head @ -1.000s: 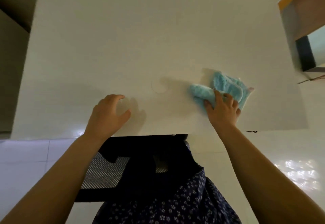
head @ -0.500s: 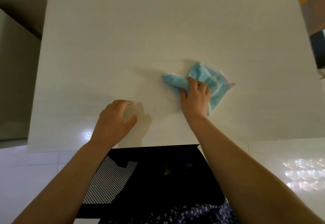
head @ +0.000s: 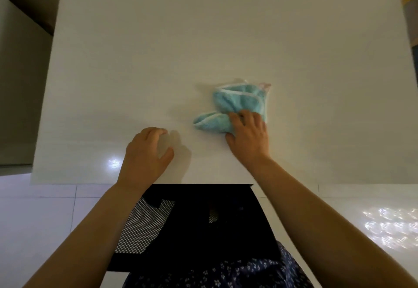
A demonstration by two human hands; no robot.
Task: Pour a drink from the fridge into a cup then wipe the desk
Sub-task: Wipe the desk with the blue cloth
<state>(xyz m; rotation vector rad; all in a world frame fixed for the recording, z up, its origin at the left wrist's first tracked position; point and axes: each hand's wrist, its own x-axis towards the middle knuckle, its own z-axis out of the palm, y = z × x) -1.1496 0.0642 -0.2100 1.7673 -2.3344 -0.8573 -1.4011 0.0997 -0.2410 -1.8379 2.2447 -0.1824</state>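
A wide white desk [head: 203, 39] with a smooth, matte top and a faint fine grain fills most of the head view. On it, a little right of the centre, lies a light blue cloth [head: 235, 106] of soft, fluffy terry, crumpled and folded on itself into two thick lobes. A thin white stitched border runs along its edges, and a small pale pink tab sticks out at its far right corner.

The right hand [head: 248, 136] rests palm down on the near part of this cloth. Its fingers [head: 235, 118] are bent and press into the fabric, gathering it, while the thumb lies on the desk just beside the near edge of the cloth.

The left hand [head: 147, 152] is well apart from the right one, near the front edge of the desk. It is loosely curved with its fingertips touching the surface, and it holds nothing. It throws a soft shadow on the desk to its right.

Below the front edge of the desk a black chair [head: 181, 220] with a mesh of small white dots is seen, standing on a glossy white tiled floor [head: 34, 220] with bright reflections. At the bottom there is dark blue fabric with small pale flowers [head: 226, 274].
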